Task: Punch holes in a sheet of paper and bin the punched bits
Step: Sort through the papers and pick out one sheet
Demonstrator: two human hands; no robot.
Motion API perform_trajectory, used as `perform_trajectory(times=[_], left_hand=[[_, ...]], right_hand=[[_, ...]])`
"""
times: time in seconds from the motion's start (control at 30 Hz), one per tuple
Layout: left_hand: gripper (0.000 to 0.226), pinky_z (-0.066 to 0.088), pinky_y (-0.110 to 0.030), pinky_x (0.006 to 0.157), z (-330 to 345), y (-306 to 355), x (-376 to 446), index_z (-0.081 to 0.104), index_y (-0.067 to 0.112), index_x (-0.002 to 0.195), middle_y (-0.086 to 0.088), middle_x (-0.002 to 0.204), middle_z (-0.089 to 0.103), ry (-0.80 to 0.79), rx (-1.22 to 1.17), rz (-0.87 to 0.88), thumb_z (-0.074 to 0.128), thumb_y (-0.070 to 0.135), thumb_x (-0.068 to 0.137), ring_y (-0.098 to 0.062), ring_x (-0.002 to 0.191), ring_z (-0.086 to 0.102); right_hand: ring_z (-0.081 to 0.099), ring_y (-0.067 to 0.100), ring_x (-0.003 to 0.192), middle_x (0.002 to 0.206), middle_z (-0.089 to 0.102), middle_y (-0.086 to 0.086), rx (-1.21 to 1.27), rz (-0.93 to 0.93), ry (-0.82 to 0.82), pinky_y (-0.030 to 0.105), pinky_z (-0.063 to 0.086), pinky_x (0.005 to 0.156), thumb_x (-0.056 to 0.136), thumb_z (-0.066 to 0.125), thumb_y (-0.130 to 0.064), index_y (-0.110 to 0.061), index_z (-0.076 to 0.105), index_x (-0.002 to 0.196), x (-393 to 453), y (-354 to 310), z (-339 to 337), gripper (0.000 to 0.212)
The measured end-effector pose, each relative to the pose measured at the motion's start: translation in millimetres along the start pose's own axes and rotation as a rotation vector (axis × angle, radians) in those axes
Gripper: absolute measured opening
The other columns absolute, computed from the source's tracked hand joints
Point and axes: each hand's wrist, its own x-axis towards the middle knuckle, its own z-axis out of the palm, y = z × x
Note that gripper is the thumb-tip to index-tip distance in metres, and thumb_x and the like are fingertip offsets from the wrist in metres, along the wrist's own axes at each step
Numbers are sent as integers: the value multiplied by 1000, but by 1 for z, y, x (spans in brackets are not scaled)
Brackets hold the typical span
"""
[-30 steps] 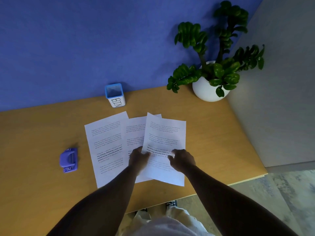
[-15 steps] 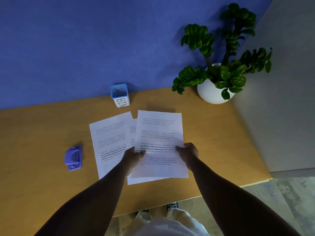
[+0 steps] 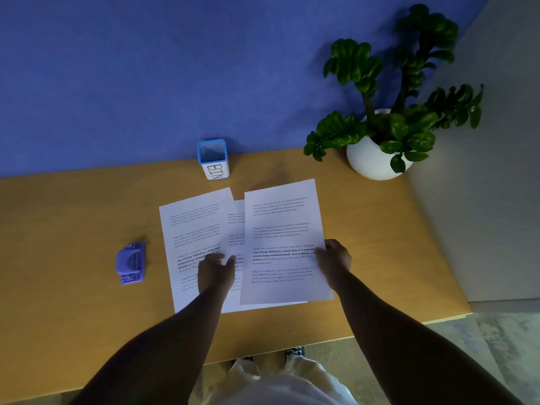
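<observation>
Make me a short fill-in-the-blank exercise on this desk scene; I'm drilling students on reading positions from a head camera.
1. The right hand grips the top sheet by its ____ edge.
2. The purple hole punch lies to the ____ of the papers.
3. The blue-rimmed container by the wall is labelled ____.
4. The left hand rests on the ____.

Missing words: right; left; BIN; papers

left hand (image 3: 216, 272) released top sheet (image 3: 285, 244) | sheet shifted right, held only by right hand (image 3: 336, 257)
</observation>
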Motion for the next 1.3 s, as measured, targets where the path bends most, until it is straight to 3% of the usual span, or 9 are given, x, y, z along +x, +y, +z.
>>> perform_trajectory(times=[0.23, 0.53, 0.63, 0.73, 0.83, 0.9, 1.03, 1.2, 1.3], left_hand=[[81, 50, -49, 91, 19, 0, 1, 47, 10, 127, -15, 129, 47, 95, 203, 80, 88, 43, 66, -33, 118, 45], [90, 44, -44, 100, 28, 6, 7, 41, 4, 131, -21, 134, 38, 63, 172, 14, 93, 29, 62, -36, 121, 42], [93, 45, -45, 101, 26, 6, 14, 40, 2, 129, -21, 133, 43, 17, 127, 16, 95, 25, 58, -37, 121, 46], [82, 49, -45, 95, 24, 4, 22, 46, 7, 122, -14, 122, 60, -26, 83, 10, 94, 25, 58, -37, 116, 54], [48, 54, -40, 87, 20, -3, 28, 63, 14, 116, -7, 110, 72, -76, 90, 22, 77, 36, 75, -33, 104, 63], [31, 55, -36, 80, 15, -5, 27, 67, 14, 110, -7, 103, 73, -121, 51, 61, 61, 34, 87, -29, 93, 66], [22, 44, -27, 62, 4, -8, 25, 64, 15, 110, -4, 96, 70, -168, -64, 109, 52, 23, 93, -23, 83, 63], [23, 53, -28, 73, -10, -8, 26, 66, 19, 117, 2, 106, 71, -299, -233, 134, 54, 20, 98, -19, 95, 67], [20, 57, -33, 78, -16, -7, 25, 70, 23, 112, 5, 106, 73, -352, -292, 154, 58, 29, 97, -17, 95, 69]], right_hand=[[55, 20, 69, 86, 66, 1, -7, 9, 22, 19, 35, 51, 84, 53, -12, -18, 68, 96, 4, 2, -2, 20], [55, 21, 71, 85, 64, 2, -28, 1, 32, 20, 35, 52, 86, 54, -13, -17, 67, 96, 3, 9, -6, 17], [53, 19, 69, 85, 63, 1, -33, -9, 27, 19, 35, 51, 86, 54, -14, -18, 67, 95, 3, 7, -6, 16], [52, 15, 66, 83, 63, 0, -20, -15, 18, 19, 35, 51, 86, 55, -14, -18, 66, 95, 3, 6, -5, 15], [51, 9, 64, 84, 63, -1, -6, -21, 8, 19, 36, 51, 86, 55, -15, -19, 66, 94, 3, 3, -5, 14], [53, 12, 65, 83, 64, -1, -13, -26, -3, 20, 37, 51, 86, 55, -16, -20, 66, 96, 3, 2, -5, 15], [61, 22, 80, 87, 66, 0, 23, -34, -75, 26, 46, 62, 86, 60, -18, -18, 67, 101, 4, 0, -3, 16], [56, 13, 69, 80, 61, -6, 88, -24, -158, 21, 43, 54, 89, 63, -15, -16, 65, 101, 1, -6, 2, 13], [60, 17, 77, 89, 66, -1, 97, -13, -180, 23, 46, 59, 89, 63, -16, -16, 66, 103, 1, -8, 5, 14]])
